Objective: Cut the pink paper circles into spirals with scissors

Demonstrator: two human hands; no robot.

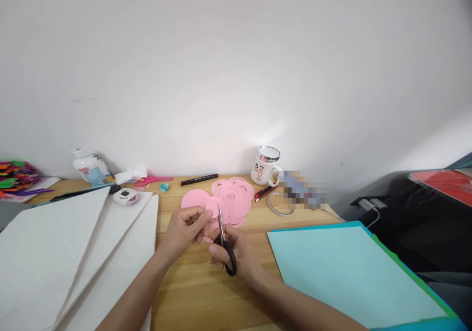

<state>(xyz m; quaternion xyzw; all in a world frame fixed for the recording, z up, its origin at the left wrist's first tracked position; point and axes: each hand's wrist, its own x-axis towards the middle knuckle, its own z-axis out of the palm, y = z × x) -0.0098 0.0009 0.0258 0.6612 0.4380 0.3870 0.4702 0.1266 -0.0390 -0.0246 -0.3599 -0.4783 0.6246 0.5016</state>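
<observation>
Between the thumb and fingers of my left hand is a small pink paper circle, held up over the table. My right hand grips black-handled scissors, their blades pointing away from me at the circle's right edge. Whether the blades are cutting into the paper I cannot tell. Behind my hands lies a pile of pink paper cutouts with curved slits and rings. A larger pink paper disc rests to its left, partly hidden by my left hand.
White boards cover the left side; light blue sheets lie at the right. Along the wall stand a white mug and a white bottle. Pink scissors, a black marker and a coiled cable lie behind.
</observation>
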